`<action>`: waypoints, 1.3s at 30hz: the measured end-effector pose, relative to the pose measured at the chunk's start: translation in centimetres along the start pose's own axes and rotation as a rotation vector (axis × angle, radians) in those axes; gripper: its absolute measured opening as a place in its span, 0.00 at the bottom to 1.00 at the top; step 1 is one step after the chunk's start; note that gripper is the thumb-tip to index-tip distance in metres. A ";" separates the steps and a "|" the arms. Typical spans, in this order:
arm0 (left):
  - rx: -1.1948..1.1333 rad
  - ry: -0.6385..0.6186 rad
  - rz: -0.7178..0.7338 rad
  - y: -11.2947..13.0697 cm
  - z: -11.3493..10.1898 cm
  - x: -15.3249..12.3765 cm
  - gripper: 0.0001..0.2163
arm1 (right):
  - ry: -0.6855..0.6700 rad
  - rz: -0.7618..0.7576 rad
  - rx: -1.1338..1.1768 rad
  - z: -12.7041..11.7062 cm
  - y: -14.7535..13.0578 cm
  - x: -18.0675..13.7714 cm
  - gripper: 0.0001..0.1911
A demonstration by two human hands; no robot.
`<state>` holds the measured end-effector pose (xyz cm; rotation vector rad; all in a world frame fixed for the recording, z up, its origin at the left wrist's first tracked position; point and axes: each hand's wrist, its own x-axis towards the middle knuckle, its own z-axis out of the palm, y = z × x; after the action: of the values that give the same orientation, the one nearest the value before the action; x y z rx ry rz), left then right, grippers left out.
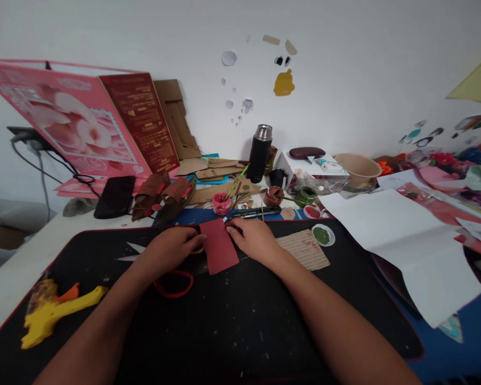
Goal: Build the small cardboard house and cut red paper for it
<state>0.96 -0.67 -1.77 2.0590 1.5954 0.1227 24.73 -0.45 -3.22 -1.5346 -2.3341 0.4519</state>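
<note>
A small red rectangular card point(219, 248) lies on the black mat between my hands. My left hand point(175, 247) grips its left edge, with the thumb over the card. At the card's upper right edge, my right hand point(253, 239) has its fingers closed; the fingertips are partly hidden. Scissors with a red handle point(174, 294) lie partly under my left wrist, their blades showing on its far side. To the right of my right wrist are a piece of corrugated cardboard point(304, 248) and a white lid holding green paint point(323, 235).
A yellow glue gun point(52, 313) lies on the mat's left. Behind the mat stand paint jars point(222, 204), a utility knife point(256, 212), a black thermos point(260, 155) and a phone point(115, 198). White paper sheets point(404, 240) cover the right side. A pink box point(84, 123) leans at the back left.
</note>
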 end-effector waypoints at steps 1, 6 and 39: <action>0.003 -0.005 0.000 0.1 -0.1 0.0 0.23 | -0.002 -0.002 -0.004 0.0 0.0 0.0 0.14; 0.038 0.006 0.009 0.2 0.0 -0.1 0.21 | -0.014 0.005 -0.049 0.0 -0.2 -0.1 0.15; 0.071 0.057 0.025 0.2 0.4 0.3 0.20 | -0.027 -0.001 -0.108 -0.2 -0.3 -0.1 0.15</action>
<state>1.41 -0.53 -2.09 2.1476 1.6296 0.1369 24.61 -0.58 -2.96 -1.5840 -2.4157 0.3540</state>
